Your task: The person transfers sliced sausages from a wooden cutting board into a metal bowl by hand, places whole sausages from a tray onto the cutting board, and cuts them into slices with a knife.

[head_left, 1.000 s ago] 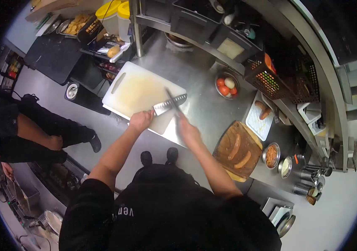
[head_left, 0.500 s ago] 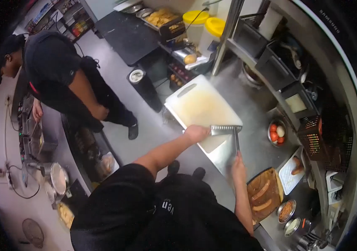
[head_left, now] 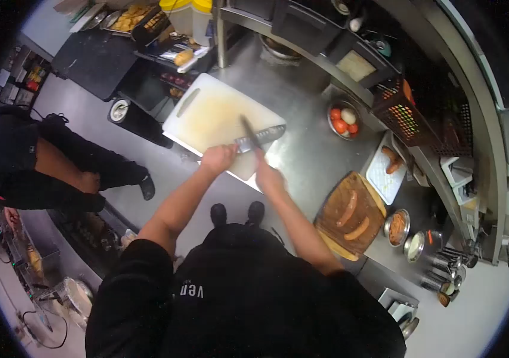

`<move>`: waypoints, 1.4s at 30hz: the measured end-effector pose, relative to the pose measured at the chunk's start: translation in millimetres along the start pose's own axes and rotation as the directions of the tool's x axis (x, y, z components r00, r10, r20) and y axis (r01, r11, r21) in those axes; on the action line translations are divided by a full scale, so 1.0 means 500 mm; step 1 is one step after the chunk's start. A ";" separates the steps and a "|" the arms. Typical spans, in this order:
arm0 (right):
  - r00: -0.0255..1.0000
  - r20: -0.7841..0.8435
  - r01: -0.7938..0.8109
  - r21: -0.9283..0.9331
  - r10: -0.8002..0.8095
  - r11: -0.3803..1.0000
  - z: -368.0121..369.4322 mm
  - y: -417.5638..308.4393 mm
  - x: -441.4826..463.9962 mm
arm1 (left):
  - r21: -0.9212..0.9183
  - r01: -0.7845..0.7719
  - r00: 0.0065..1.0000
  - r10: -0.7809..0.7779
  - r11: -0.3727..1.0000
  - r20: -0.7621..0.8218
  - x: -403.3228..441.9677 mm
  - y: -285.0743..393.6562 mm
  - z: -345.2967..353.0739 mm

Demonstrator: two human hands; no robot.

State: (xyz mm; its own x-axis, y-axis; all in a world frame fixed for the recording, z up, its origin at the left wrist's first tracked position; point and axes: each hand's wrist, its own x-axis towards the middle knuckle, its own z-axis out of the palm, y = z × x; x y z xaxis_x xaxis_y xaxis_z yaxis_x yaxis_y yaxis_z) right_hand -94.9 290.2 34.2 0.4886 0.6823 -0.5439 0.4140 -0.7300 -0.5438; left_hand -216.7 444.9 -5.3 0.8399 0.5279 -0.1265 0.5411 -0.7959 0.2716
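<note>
My left hand (head_left: pixel 220 159) is closed round the handle of a kitchen knife (head_left: pixel 271 135) with a dimpled blade, held above the near edge of a white cutting board (head_left: pixel 206 122). Closed as well, my right hand (head_left: pixel 270 179) grips a slim, dark, bar-like tool (head_left: pixel 248 130). It crosses the knife blade and is blurred, so I cannot tell whether it is a sharpening steel or a second knife. Yellowish stains mark the board, which lies on the steel counter (head_left: pixel 302 152).
To the right, a wooden board (head_left: pixel 329 209) bears two sausages (head_left: pixel 350 207). Beyond it are a white tray (head_left: pixel 379 179) with sausage pieces and a bowl (head_left: pixel 330 113) of tomatoes. Small bowls (head_left: pixel 408 230) stand nearby. Another person (head_left: pixel 57 161) works at left. A shelf post (head_left: pixel 221 39) rises behind.
The view has swung, shifting the counter leftward in the picture. My right hand has moved up closer to the knife, and its tool now crosses the blade at a different slant.
</note>
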 end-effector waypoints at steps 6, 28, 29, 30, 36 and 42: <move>0.987 -0.124 0.113 0.038 -0.107 0.993 -0.065 -0.010 -0.018 | 0.025 -0.004 0.999 0.005 1.000 -0.053 0.004 -0.006 0.018; 0.982 -0.079 0.188 0.241 -0.174 0.952 -0.011 0.138 0.027 | -0.048 0.080 0.995 -0.082 0.996 -0.047 0.001 0.016 -0.007; 0.985 -0.114 0.140 0.112 -0.127 0.984 -0.027 0.110 0.072 | -0.029 0.085 0.995 -0.086 0.996 -0.044 0.002 0.018 -0.002; 0.938 -0.276 0.212 -0.029 -0.212 0.977 -0.028 0.104 0.138 | -0.026 0.086 0.995 -0.087 0.996 -0.038 0.002 0.022 -0.002; 0.981 -0.159 0.133 0.132 -0.111 0.982 -0.106 0.064 0.047 | -0.050 0.086 0.991 -0.090 0.995 -0.096 0.003 0.004 0.022; 0.947 -0.252 0.176 -0.105 -0.197 0.979 -0.036 0.116 0.089 | -0.068 0.134 0.991 -0.135 0.989 -0.017 0.000 0.026 -0.017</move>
State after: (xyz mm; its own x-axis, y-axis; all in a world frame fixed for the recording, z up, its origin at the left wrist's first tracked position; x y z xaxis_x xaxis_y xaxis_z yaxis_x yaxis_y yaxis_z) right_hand -35.1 277.4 -10.1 0.5749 0.7802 -0.2466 0.5718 -0.5987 -0.5610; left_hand -209.9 437.1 6.6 0.7583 0.6355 -0.1454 0.6443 -0.6964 0.3162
